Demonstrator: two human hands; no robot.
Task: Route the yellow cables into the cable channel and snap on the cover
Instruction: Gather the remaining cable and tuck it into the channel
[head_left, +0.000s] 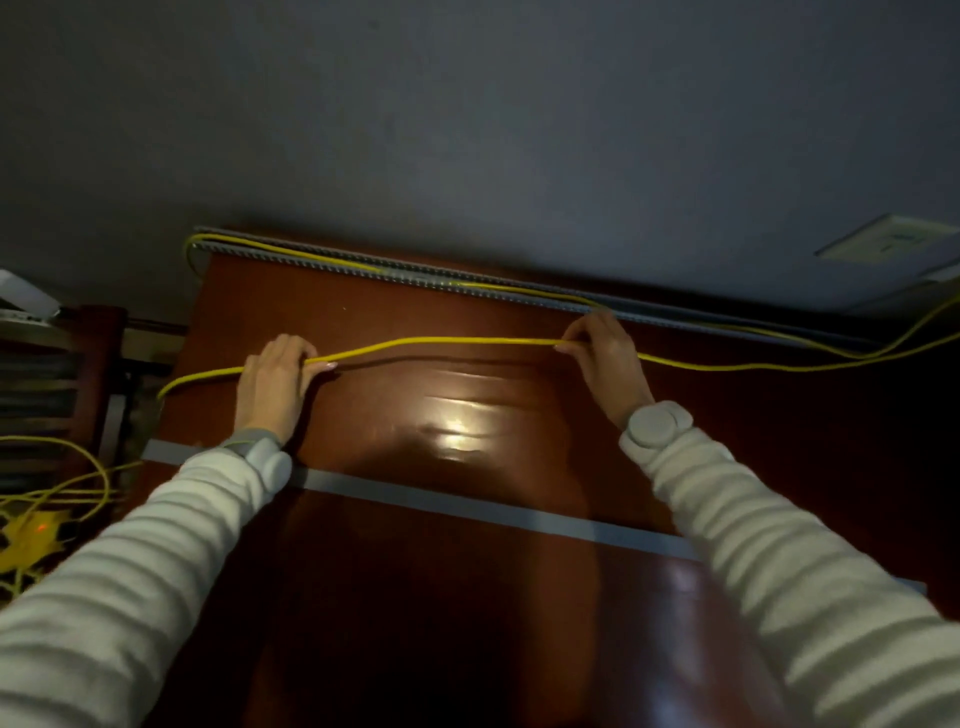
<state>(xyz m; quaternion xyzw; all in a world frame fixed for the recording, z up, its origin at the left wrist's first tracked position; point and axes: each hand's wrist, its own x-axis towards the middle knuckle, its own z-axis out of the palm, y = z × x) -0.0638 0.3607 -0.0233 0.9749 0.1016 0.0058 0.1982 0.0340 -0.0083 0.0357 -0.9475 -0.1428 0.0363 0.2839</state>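
A yellow cable (441, 341) stretches across the reddish-brown table (415, 405), held above it between my two hands. My left hand (275, 384) grips it at the left, my right hand (602, 348) pinches it at the right. Along the table's far edge by the wall runs the grey slotted cable channel (332, 265), with other yellow cables (498, 287) lying in it. The flat grey cover strip (467, 506) lies diagonally on the table, nearer me, partly hidden under my sleeves.
A tangle of yellow cable (57, 488) and a yellow power strip with a red light (31, 535) lie on the floor at the left. A dark wooden chair (67, 374) stands left of the table. A wall socket (893, 241) sits at the right.
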